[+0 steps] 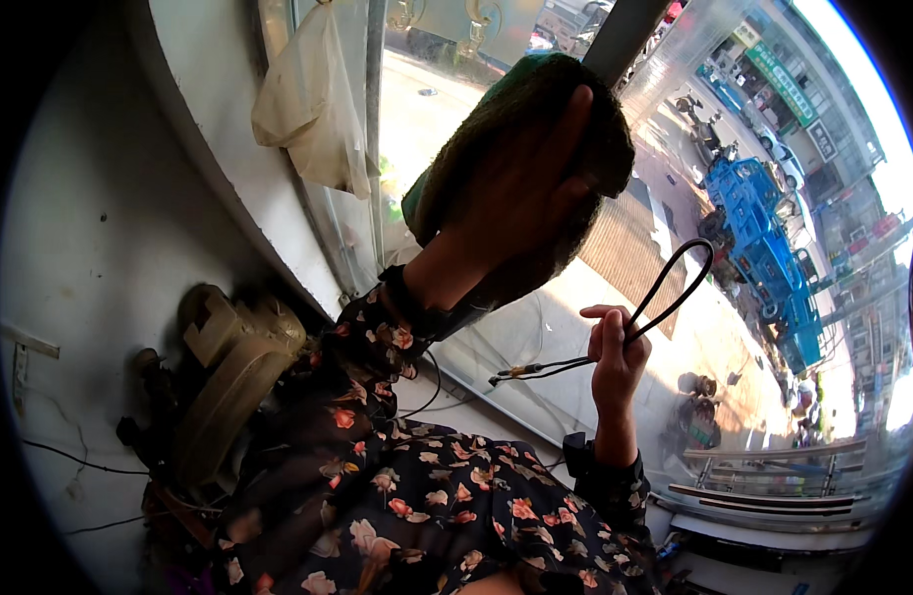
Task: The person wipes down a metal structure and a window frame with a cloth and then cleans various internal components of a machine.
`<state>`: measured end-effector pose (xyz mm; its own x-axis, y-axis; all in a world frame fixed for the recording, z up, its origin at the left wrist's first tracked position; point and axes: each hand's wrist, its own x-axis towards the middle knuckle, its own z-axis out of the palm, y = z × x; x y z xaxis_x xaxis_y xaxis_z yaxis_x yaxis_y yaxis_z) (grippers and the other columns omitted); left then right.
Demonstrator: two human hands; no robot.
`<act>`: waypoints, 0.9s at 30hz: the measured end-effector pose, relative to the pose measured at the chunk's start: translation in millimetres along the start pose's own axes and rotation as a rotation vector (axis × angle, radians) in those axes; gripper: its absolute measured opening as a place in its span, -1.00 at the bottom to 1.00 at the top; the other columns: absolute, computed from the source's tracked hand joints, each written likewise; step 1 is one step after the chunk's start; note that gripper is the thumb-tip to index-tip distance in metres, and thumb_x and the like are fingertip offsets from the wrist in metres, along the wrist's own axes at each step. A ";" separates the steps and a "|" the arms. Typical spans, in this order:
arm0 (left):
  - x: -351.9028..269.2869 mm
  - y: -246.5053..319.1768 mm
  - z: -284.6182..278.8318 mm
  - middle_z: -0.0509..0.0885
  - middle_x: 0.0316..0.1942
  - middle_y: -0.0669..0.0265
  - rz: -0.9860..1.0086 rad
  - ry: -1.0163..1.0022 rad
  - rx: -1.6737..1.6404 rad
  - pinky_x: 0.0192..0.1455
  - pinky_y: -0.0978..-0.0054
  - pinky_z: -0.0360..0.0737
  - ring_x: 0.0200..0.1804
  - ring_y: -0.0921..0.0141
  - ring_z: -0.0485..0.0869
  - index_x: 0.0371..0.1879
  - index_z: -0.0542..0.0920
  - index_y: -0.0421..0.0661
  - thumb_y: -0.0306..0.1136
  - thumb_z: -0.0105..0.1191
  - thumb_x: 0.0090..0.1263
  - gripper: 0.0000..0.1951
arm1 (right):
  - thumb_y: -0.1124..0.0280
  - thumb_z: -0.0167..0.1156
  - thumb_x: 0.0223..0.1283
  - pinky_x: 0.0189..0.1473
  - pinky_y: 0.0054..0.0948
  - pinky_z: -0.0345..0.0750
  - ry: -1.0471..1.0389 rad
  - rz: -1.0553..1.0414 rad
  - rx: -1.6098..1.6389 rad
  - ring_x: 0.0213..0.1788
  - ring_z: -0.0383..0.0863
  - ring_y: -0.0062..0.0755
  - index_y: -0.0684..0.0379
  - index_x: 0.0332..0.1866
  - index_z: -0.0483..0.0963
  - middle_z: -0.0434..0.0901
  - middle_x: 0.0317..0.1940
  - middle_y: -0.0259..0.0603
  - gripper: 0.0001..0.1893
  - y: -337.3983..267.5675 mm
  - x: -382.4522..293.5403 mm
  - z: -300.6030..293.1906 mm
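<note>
My left hand (pixel 512 182) lies with its fingers stretched over a bulky, dark-green, rough-textured fabric thing (pixel 445 160), held up before the glass. Deep shade blurs its shape, and the side away from me is hidden. At the right, my right hand (pixel 621 346) is closed around a black cable (pixel 683 297) bent double. The cable's loop rises above the fist. Its two ends stick out to the left, where brass-coloured metal fittings (pixel 517 370) show. The index finger points left, off the cable. Both hands are apart from each other.
A dusty machine with a curved cover (pixel 230 401) stands at my left by a white wall (pixel 85 245). An off-white plastic bag (pixel 315 111) hangs beside the glass pane (pixel 494 357). Outside is a blue cargo vehicle (pixel 754 223). Metal rails (pixel 769 494) lie at lower right.
</note>
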<state>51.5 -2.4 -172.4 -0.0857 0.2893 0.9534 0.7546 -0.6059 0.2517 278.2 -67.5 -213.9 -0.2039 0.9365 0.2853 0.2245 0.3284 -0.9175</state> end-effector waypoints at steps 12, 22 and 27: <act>-159.5 -65.5 -12.7 0.52 0.05 -0.20 -0.141 -0.255 0.044 0.00 0.06 0.52 -0.08 -0.11 0.56 0.50 0.06 -0.32 -0.16 -0.13 0.54 -0.32 | 0.22 -0.10 0.58 -0.59 -0.63 0.04 -0.052 -0.030 0.017 -0.66 0.11 -0.81 0.30 -0.23 0.60 0.24 -0.70 -0.56 -0.58 5.2 6.0 8.0; -9.3 31.5 -4.6 0.59 0.15 0.12 0.209 -0.265 0.023 0.25 0.08 0.48 0.14 0.07 0.59 0.36 0.42 0.15 -0.13 0.24 0.30 -0.39 | 0.30 -0.08 0.55 -0.56 -0.62 0.04 0.019 -0.005 0.112 -0.64 0.13 -0.82 0.30 -0.22 0.62 0.22 -0.69 -0.59 -0.63 4.1 2.0 7.7; -67.5 20.4 7.4 0.55 0.15 -0.04 0.190 -0.292 -0.169 0.27 0.01 0.44 0.13 -0.04 0.56 0.39 0.33 -0.11 -0.26 0.21 0.35 -0.37 | 0.22 -0.10 0.59 -0.59 -0.65 0.05 0.088 -0.068 0.029 -0.65 0.12 -0.80 0.31 -0.26 0.59 0.24 -0.69 -0.56 -0.57 13.0 -15.7 -3.2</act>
<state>77.5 -28.7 -232.9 0.2523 0.3441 0.9044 0.6196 -0.7754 0.1222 287.4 -77.5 -229.5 -0.1326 0.9197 0.3696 0.1847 0.3893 -0.9024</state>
